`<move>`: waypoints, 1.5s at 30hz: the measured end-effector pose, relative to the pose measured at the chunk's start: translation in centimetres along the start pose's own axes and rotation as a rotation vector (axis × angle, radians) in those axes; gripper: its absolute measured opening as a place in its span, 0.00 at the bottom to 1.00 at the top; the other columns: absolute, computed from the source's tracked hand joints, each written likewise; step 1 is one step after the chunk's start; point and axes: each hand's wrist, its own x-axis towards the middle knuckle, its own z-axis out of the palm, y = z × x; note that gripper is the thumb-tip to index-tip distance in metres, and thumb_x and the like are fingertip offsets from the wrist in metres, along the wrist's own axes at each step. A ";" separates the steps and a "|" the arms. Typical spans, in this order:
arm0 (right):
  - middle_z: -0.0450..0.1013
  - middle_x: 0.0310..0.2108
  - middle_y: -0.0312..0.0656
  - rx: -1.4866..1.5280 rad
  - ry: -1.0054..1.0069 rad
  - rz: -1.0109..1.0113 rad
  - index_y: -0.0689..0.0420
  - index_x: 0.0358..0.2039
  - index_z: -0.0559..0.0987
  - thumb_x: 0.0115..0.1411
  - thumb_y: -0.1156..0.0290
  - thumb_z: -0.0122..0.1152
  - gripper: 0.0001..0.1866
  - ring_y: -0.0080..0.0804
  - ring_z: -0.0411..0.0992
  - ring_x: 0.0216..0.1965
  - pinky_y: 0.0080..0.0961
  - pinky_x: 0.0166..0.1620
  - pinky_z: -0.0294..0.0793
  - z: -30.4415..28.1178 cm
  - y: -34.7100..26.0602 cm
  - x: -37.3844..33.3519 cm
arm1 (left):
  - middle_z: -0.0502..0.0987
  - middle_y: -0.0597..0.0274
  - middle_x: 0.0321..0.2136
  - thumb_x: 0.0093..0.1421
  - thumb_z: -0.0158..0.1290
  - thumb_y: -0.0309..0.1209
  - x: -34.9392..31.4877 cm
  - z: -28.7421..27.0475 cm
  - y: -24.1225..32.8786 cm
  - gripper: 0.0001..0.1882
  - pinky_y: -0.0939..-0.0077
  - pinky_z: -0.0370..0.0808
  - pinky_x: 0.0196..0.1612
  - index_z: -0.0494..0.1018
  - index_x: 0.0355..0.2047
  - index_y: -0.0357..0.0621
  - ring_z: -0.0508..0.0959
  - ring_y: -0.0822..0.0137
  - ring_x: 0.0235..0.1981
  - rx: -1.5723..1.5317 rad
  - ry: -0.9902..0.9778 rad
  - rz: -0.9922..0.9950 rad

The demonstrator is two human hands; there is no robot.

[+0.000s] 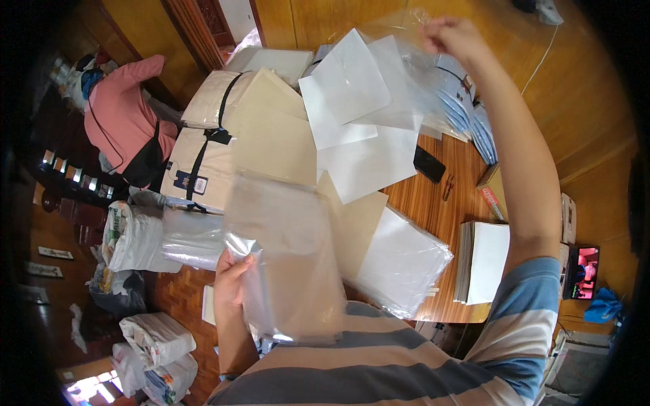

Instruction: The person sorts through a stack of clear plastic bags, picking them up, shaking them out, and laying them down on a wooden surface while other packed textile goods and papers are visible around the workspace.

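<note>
Clear plastic sleeves (pixel 288 250) are riding at seven o'clock, left hand (pixel 232 277) clamping their edge, seemingly keeping them aligned, while right hand (pixel 452 37) is pinching clear film (pixel 418 74) up at one o'clock!

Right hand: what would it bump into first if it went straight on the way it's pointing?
Past the clear plastic at its fingers, the right hand would probably meet the wooden wall, though depth is unclear.

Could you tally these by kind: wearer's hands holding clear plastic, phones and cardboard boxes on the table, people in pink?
Bare hands (left hand, right hand) holding clear plastic: 2
Flat black phone: 1
Small tan cardboard box: 1
Pink-shirted person: 1
Total: 5
</note>
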 end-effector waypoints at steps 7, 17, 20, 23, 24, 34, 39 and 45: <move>0.80 0.28 0.45 -0.138 0.292 -0.195 0.63 0.34 0.82 0.60 0.73 0.59 0.08 0.34 0.78 0.27 0.31 0.31 0.78 -0.5 -4.5 0.5 | 0.80 0.61 0.46 0.59 0.59 0.18 -0.3 2.4 0.4 0.24 0.74 0.76 0.49 0.70 0.57 0.39 0.80 0.69 0.44 0.005 -0.029 0.001; 0.78 0.35 0.42 0.182 0.548 -0.476 0.62 0.51 0.76 0.61 0.77 0.61 0.17 0.29 0.77 0.31 0.27 0.32 0.78 -6.8 -10.1 2.3 | 0.77 0.58 0.53 0.61 0.56 0.16 3.2 9.5 0.8 0.29 0.68 0.75 0.57 0.65 0.63 0.38 0.78 0.67 0.53 0.020 -0.405 0.014; 0.78 0.36 0.42 0.128 0.523 -0.617 0.62 0.52 0.75 0.61 0.76 0.60 0.18 0.29 0.77 0.34 0.25 0.34 0.79 -10.5 -9.5 4.7 | 0.76 0.58 0.54 0.63 0.57 0.18 4.8 15.6 2.4 0.29 0.69 0.74 0.58 0.64 0.64 0.38 0.77 0.66 0.55 0.010 -0.561 0.030; 0.80 0.40 0.46 -0.143 0.669 -0.601 0.61 0.49 0.78 0.62 0.75 0.58 0.15 0.34 0.78 0.39 0.29 0.39 0.79 -13.0 -8.8 7.2 | 0.76 0.59 0.54 0.65 0.56 0.20 6.6 19.7 1.8 0.28 0.70 0.74 0.57 0.63 0.65 0.38 0.77 0.68 0.54 0.073 -0.736 0.055; 0.80 0.40 0.47 -0.238 0.739 -0.590 0.61 0.48 0.80 0.62 0.75 0.57 0.14 0.35 0.78 0.40 0.30 0.40 0.79 -13.1 -8.8 7.1 | 0.76 0.59 0.54 0.65 0.56 0.20 7.1 20.3 0.9 0.28 0.70 0.74 0.57 0.63 0.65 0.38 0.77 0.68 0.54 0.114 -0.767 0.084; 0.78 0.33 0.38 -0.106 0.512 -0.205 0.62 0.43 0.83 0.65 0.67 0.62 0.12 0.29 0.75 0.29 0.27 0.33 0.77 -8.2 -3.5 3.2 | 0.73 0.58 0.58 0.65 0.53 0.20 10.1 9.4 -16.6 0.31 0.70 0.71 0.59 0.59 0.68 0.38 0.75 0.66 0.56 0.205 -0.383 -0.322; 0.78 0.33 0.36 0.051 0.520 -0.011 0.61 0.49 0.82 0.68 0.64 0.60 0.16 0.26 0.75 0.25 0.25 0.27 0.76 -5.1 2.7 -3.0 | 0.75 0.58 0.56 0.64 0.56 0.21 10.1 6.5 -19.5 0.32 0.68 0.73 0.58 0.59 0.67 0.38 0.76 0.65 0.54 0.380 -0.405 -0.171; 0.75 0.29 0.36 0.103 0.602 0.092 0.65 0.48 0.80 0.68 0.70 0.57 0.13 0.20 0.71 0.21 0.20 0.23 0.70 1.7 16.2 -22.8 | 0.75 0.56 0.55 0.66 0.53 0.25 10.0 5.5 -20.8 0.29 0.67 0.73 0.58 0.61 0.66 0.37 0.76 0.66 0.53 0.375 -0.458 -0.211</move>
